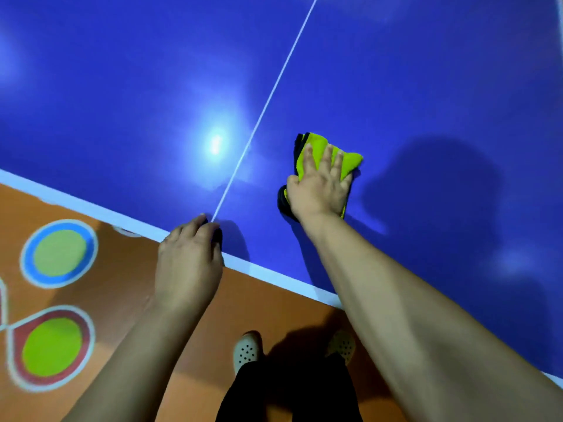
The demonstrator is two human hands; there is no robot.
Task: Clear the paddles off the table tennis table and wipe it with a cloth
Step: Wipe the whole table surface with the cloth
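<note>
Left hand [189,257] rests on the near edge of the table [122,102], fingers loosely bent, gripping nothing. Right hand [318,190] — fingers spread flat — presses the yellow cloth [350,159] just right of the centre line [265,108]. No paddles visible — wiping step. Next: sweep farther, under even pressure.

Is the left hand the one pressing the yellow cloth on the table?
No, the right hand presses the yellow cloth on the blue table, while the left hand rests at the table's white edge.
</note>
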